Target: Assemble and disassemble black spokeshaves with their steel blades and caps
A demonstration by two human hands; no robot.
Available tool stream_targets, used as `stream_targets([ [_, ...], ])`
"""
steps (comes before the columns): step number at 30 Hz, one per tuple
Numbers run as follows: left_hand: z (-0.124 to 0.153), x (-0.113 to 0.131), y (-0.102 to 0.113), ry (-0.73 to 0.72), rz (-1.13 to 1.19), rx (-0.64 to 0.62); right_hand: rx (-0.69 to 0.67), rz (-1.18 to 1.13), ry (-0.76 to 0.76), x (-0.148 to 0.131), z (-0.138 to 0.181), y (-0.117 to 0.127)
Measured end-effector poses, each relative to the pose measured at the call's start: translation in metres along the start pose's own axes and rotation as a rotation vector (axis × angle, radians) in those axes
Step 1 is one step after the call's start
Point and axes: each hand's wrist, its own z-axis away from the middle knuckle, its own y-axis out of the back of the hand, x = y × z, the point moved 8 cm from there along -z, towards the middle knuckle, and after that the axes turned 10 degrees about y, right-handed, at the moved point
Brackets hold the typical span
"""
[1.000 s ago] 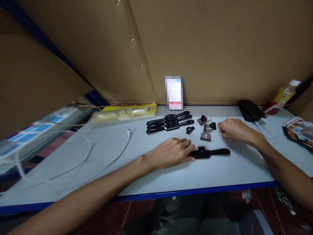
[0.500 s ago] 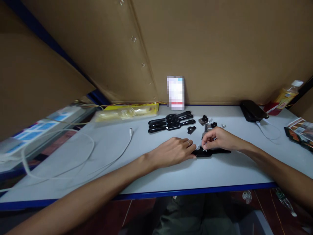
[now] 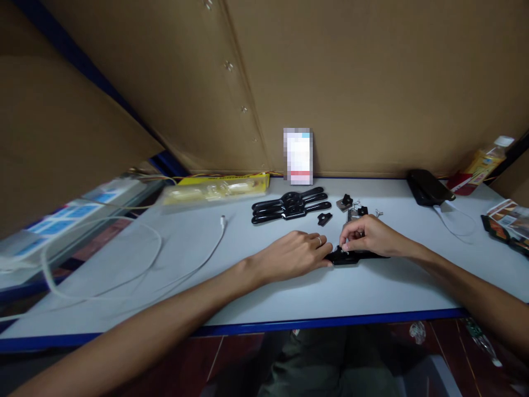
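Note:
A black two-handled tool body (image 3: pixel 345 257) lies on the pale table (image 3: pixel 264 292) in front of me. My left hand (image 3: pixel 295 255) rests curled over its left handle, holding it down. My right hand (image 3: pixel 370 236) hovers over the tool's middle, its fingertips pinched on a small silvery part that is too tiny to name. Just behind my hands lie small loose pieces: a black clip (image 3: pixel 324 218), a black knob (image 3: pixel 345 202), grey metal plates (image 3: pixel 352 214) and a wing screw (image 3: pixel 377 212). A stack of like black tool bodies (image 3: pixel 290 205) sits farther back.
A white cable (image 3: pixel 173 264) loops over the table's left half. A yellow packet (image 3: pixel 215 189) and a blurred card (image 3: pixel 298 156) stand by the cardboard back wall. A black case (image 3: pixel 430 187), a bottle (image 3: pixel 481 161) and printed packets (image 3: pixel 506 220) are at the right.
My right hand came from the loose parts at the right back to the middle of the black tool with something small pinched. My left hand stayed on the tool.

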Motion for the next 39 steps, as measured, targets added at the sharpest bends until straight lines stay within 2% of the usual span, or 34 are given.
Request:
stream_targets([
  [9,0.0,-0.003,-0.002,0.037,0.029,-0.034,0.001,0.103,0.023,-0.006,0.0,-0.001],
  [15,-0.002,-0.006,-0.002,0.069,0.093,-0.048,0.008,0.266,0.034,-0.011,0.002,-0.003],
  [20,-0.003,-0.006,-0.001,0.084,0.116,-0.051,0.01,0.521,0.067,-0.025,0.007,-0.005],
  [25,-0.002,-0.007,-0.002,0.097,0.124,-0.052,-0.026,0.911,0.071,-0.04,0.01,-0.02],
  [28,-0.003,-0.008,-0.003,0.097,0.127,-0.049,-0.016,1.035,0.07,-0.044,0.011,-0.026],
  [32,-0.003,-0.007,-0.003,0.092,0.129,-0.055,0.026,1.03,0.11,-0.047,0.012,-0.021],
  [36,-0.003,-0.008,-0.003,0.098,0.112,-0.055,0.163,0.842,0.187,-0.054,0.016,0.0],
  [39,-0.002,-0.008,-0.004,0.098,0.114,-0.055,0.085,0.64,0.317,-0.06,0.017,-0.001],
])
